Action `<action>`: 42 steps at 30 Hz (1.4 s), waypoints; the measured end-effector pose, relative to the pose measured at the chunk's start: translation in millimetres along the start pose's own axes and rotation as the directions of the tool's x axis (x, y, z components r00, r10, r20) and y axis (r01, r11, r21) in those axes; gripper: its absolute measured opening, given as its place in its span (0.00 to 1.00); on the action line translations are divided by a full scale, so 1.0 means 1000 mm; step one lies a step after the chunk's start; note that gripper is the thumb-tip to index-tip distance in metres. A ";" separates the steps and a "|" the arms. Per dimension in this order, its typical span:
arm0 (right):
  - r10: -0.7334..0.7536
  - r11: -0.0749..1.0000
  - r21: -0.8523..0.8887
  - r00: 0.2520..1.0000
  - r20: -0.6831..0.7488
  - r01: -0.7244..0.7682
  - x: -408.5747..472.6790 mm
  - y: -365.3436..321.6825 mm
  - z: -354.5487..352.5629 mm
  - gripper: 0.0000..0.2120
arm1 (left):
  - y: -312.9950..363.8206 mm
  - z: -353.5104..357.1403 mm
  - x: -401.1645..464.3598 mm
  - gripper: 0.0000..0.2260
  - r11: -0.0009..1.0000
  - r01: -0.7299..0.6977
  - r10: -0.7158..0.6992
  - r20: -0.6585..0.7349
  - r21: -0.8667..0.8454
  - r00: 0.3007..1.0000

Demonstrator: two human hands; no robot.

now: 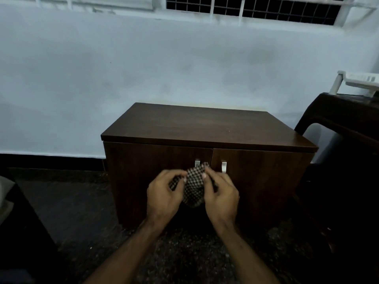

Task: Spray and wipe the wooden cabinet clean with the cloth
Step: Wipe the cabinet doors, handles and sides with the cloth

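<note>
A low dark wooden cabinet (205,128) with two doors and two silver handles stands against the pale wall. In front of its doors, both hands hold a bunched black-and-white checked cloth (193,189). My left hand (164,193) pinches the cloth's left side. My right hand (220,193) pinches its right side and top edge. No spray bottle is in view.
A dark chair or table (340,124) stands right of the cabinet with a white object (361,80) on it. Dark furniture (18,222) sits at the left edge. The floor (82,201) is dark and speckled. Barred windows (266,9) run along the top.
</note>
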State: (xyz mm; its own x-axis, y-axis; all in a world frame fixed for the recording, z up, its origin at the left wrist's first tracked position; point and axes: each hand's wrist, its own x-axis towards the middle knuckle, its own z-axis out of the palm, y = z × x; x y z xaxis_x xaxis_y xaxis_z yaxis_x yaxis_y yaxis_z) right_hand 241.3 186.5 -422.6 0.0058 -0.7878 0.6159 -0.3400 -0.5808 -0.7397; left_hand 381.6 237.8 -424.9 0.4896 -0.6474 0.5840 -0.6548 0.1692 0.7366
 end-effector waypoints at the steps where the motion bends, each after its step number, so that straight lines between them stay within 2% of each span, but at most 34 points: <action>1: -0.037 0.999 0.009 0.999 -0.017 0.037 0.006 -0.008 0.006 0.12 | 0.002 -0.004 0.006 0.11 1.000 -0.025 0.024 -0.051 -0.008 0.998; 3: -0.067 0.997 -0.032 0.998 -0.023 0.066 0.018 -0.017 0.019 0.12 | 0.002 -0.010 0.020 0.11 0.998 -0.056 0.057 -0.071 0.013 0.996; 5: -0.021 0.996 -0.085 0.999 -0.032 0.018 0.022 -0.015 0.029 0.12 | -0.002 -0.013 0.028 0.11 0.994 -0.032 0.030 0.021 0.106 0.999; 9: 0.047 0.999 0.025 0.996 -0.082 -0.045 0.006 0.002 0.037 0.10 | -0.013 -0.007 0.025 0.10 0.969 -0.001 -0.031 0.128 0.246 0.991; 12: 0.152 0.986 0.072 0.988 -0.014 -0.151 -0.015 0.027 0.043 0.06 | -0.024 0.002 0.012 0.10 0.951 0.025 -0.079 0.166 0.307 0.983; 15: 0.418 0.908 0.028 0.908 -0.003 -0.418 -0.026 0.043 0.049 0.04 | -0.035 0.004 -0.002 0.09 0.934 0.056 -0.157 0.266 0.352 0.951; 17: 0.472 0.882 -0.018 0.881 0.044 -0.471 -0.031 0.047 0.050 0.06 | -0.039 0.000 -0.006 0.08 0.929 0.058 -0.177 0.303 0.366 0.936; 20: 0.488 0.872 -0.079 0.853 0.183 -0.482 -0.034 0.059 0.038 0.14 | -0.041 -0.007 -0.004 0.08 0.928 0.024 -0.175 0.380 0.371 0.908; 22: 0.488 0.873 -0.199 0.804 0.340 -0.445 -0.033 0.060 0.021 0.18 | -0.034 -0.013 0.002 0.10 0.933 -0.015 -0.162 0.457 0.358 0.875; 25: 0.393 0.896 -0.410 0.733 0.556 -0.169 -0.023 0.045 -0.007 0.24 | -0.020 -0.021 0.010 0.12 0.945 -0.096 -0.101 0.557 0.313 0.825; 26: 0.351 0.904 -0.419 0.707 0.614 -0.084 -0.018 0.040 -0.015 0.26 | -0.015 -0.024 0.012 0.12 0.951 -0.109 -0.085 0.585 0.288 0.806; 28: 0.292 0.925 -0.380 0.658 0.694 -0.009 -0.005 0.023 -0.031 0.24 | -0.003 -0.032 0.016 0.12 0.962 -0.138 -0.039 0.620 0.234 0.784; 32: 0.273 0.891 -0.438 0.628 0.729 0.121 0.023 -0.019 -0.065 0.12 | 0.025 -0.054 0.022 0.12 0.975 -0.165 0.031 0.642 0.150 0.766; 36: 0.264 0.891 -0.428 0.591 0.762 0.153 0.047 -0.064 -0.099 0.10 | 0.059 -0.074 0.025 0.14 0.961 -0.212 0.033 0.686 0.178 0.727; 42: 0.233 0.913 -0.391 0.643 0.730 0.113 0.062 -0.118 -0.146 0.07 | 0.123 -0.104 0.028 0.11 0.933 -0.302 0.119 0.621 0.198 0.775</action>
State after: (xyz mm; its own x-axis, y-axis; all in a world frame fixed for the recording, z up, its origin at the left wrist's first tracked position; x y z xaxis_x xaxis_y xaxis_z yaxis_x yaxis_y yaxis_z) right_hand 144.6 236.2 -257.4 0.6107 -0.7914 0.0264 -0.6775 -0.5395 -0.4999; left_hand 374.7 318.0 -282.1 -0.0558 -0.9429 0.3285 -0.8724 0.2061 0.4433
